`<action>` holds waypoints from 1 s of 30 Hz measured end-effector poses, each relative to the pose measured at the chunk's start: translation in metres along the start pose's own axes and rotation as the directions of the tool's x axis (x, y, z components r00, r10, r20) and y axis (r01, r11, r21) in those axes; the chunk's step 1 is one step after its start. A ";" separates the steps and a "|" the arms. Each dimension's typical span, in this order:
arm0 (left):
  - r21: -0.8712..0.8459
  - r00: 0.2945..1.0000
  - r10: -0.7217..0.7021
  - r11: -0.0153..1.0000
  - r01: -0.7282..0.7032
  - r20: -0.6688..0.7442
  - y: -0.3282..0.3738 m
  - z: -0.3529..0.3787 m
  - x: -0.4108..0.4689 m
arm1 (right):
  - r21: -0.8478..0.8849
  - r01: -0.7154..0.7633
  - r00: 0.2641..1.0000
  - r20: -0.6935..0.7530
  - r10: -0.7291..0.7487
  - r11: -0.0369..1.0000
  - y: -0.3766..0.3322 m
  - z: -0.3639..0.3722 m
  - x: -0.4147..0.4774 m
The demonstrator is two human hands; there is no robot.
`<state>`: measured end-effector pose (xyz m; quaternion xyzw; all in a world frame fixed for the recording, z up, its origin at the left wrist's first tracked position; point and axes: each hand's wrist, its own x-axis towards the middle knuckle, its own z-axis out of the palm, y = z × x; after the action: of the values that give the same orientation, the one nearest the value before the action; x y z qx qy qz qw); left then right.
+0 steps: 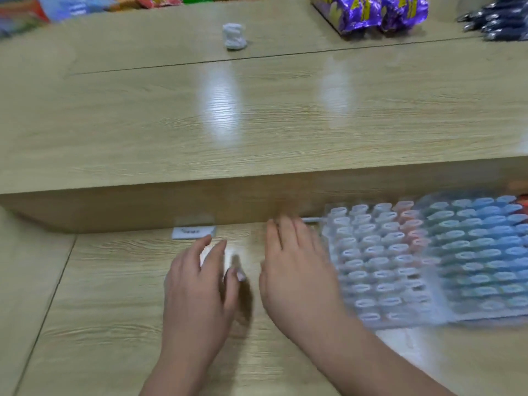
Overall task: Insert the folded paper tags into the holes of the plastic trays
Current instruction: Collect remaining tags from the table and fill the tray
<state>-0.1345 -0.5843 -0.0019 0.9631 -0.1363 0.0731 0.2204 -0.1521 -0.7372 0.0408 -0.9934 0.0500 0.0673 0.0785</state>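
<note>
Both forearms enter from the lower edge of the frame, palms down over the desk (pixel 114 310). Left hand (pixel 200 284), lower centre: fingers extended and loosely together, thumb out to the right. A whitish patch (pixel 206 254) shows between its fingers, and blur prevents identification. Right hand (pixel 297 270): fingers straight and slightly spread, gripping nothing, just beside the left edge of the plastic trays (pixel 400 267); whether it touches them cannot be told.

The trays lie flat at the right of the frame, overlapping, with rows of oval cells. The left one looks clear, the right one mostly blue. One paper tag (pixel 194 232) lies flat above the left hand, against the front face of the raised shelf (pixel 257 124).

On the shelf:
- crumpled white wad (pixel 235 35), upper centre;
- purple packets (pixel 380 12), upper right;
- dark pens (pixel 497 21), far upper right;
- colourful packets (pixel 23 12), upper left.
</note>
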 end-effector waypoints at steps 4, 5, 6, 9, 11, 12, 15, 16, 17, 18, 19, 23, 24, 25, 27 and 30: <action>0.014 0.995 0.009 1.000 -0.010 0.099 -0.028 -0.003 -0.001 | -0.146 -0.113 0.993 0.007 0.115 0.983 -0.001 0.015 0.020; 0.012 0.993 0.022 1.000 -0.024 0.112 -0.033 -0.002 -0.002 | -0.145 -0.107 0.994 -0.003 0.108 0.984 -0.002 0.019 0.019; 0.018 0.992 0.033 0.999 -0.035 0.123 -0.036 -0.002 -0.004 | -0.137 -0.087 0.996 -0.016 0.085 0.987 -0.003 0.025 0.015; 0.020 0.992 0.034 0.999 -0.036 0.119 -0.045 -0.003 -0.010 | -0.117 -0.005 0.994 -0.112 -0.008 0.993 -0.006 0.042 0.002; 0.020 0.995 0.014 1.000 -0.016 0.103 -0.050 -0.004 -0.015 | -0.055 0.014 0.986 -0.167 -0.023 0.998 -0.010 0.051 -0.004; 0.025 0.996 0.002 1.000 -0.004 0.093 -0.053 -0.005 -0.017 | -0.013 0.024 0.983 -0.182 -0.026 1.000 -0.015 0.054 -0.007; 0.030 1.000 0.021 0.999 -0.021 0.014 -0.062 -0.008 -0.024 | 0.072 0.140 0.974 -0.189 -0.124 0.987 -0.034 0.061 -0.013; 0.021 0.999 0.035 0.999 -0.035 0.005 -0.063 -0.011 -0.024 | 0.090 0.183 0.968 -0.191 -0.164 0.979 -0.037 0.061 -0.014; 0.009 0.998 0.054 0.998 -0.054 0.009 -0.063 -0.013 -0.024 | 0.106 0.209 0.963 -0.194 -0.186 0.972 -0.036 0.060 -0.014; 0.009 0.997 0.073 0.997 -0.074 0.023 -0.063 -0.015 -0.023 | 0.125 0.217 0.963 -0.192 -0.191 0.968 -0.033 0.057 -0.013; 0.020 0.994 0.092 0.995 -0.093 0.051 -0.062 -0.016 -0.020 | 0.131 0.218 0.965 -0.180 -0.194 0.967 -0.028 0.054 -0.011; 0.033 0.973 0.054 0.997 -0.063 0.225 -0.046 -0.026 -0.008 | 0.160 0.184 0.983 -0.021 -0.183 0.970 -0.012 0.034 -0.002; 0.029 0.967 0.033 0.999 -0.041 0.252 -0.041 -0.029 -0.005 | 0.209 0.166 0.986 -0.005 -0.169 0.964 -0.010 0.030 -0.001; 0.024 0.965 0.013 1.000 -0.020 0.262 -0.037 -0.031 -0.003 | 0.258 0.155 0.987 -0.010 -0.158 0.954 -0.008 0.027 -0.001; -0.022 0.970 -0.001 1.000 0.007 0.245 -0.029 -0.033 -0.002 | 0.379 0.130 0.992 -0.045 -0.122 0.916 -0.003 0.019 -0.004; -0.275 0.975 -0.013 0.959 0.076 0.223 -0.012 -0.039 -0.002 | 0.635 0.093 0.995 -0.093 -0.043 0.767 0.014 0.000 -0.017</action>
<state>-0.1358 -0.5566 0.0277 0.9269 -0.1469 -0.0587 0.3403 -0.1702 -0.7497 0.0407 -0.9105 0.0367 0.0072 0.4117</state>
